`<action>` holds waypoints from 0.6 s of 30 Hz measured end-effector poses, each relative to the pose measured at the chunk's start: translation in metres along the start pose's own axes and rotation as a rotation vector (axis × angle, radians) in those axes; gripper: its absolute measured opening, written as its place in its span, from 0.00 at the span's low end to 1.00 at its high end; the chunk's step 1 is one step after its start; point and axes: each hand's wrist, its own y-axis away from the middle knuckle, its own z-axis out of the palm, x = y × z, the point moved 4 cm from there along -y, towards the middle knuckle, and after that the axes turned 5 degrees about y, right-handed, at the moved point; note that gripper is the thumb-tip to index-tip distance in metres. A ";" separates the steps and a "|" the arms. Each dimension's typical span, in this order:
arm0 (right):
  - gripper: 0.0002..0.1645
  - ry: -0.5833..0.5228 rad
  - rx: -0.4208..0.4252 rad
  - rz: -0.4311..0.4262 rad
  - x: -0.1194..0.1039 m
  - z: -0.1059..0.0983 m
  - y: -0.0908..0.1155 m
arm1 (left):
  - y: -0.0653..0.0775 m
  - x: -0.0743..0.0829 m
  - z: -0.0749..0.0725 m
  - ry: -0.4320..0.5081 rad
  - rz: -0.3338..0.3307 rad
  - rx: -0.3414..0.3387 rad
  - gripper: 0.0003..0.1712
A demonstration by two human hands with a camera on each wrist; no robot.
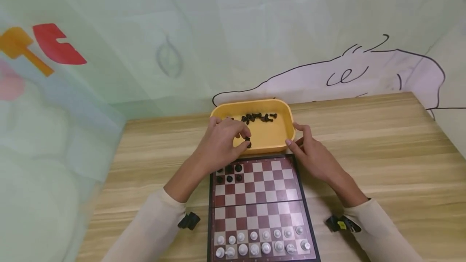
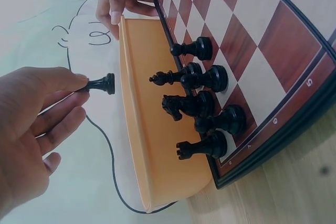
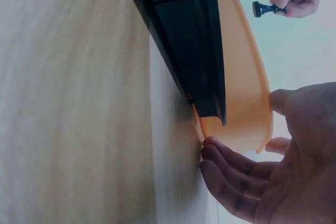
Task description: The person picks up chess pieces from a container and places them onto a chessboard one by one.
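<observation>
Black chess piece is hanging just beyond the chessboard's far edge, the left hand pinching it, while the right hand, thumb and fingers apart, is touching the yellow tray beyond that board. A slack pinch could be dropping it, or a low wrist toppling the standing black pieces at the board's far left; a number 5 is showing along the board's border, no brand being readable.
</observation>
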 end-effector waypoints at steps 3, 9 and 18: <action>0.42 0.001 0.002 0.005 0.000 0.000 0.000 | 0.002 0.002 0.000 0.002 -0.002 -0.005 0.07; 0.43 -0.002 -0.003 0.000 -0.003 0.002 -0.001 | 0.008 0.005 0.000 -0.006 -0.004 -0.015 0.06; 0.43 -0.003 -0.009 0.007 -0.001 0.001 0.001 | 0.013 0.010 -0.002 -0.020 0.026 -0.010 0.06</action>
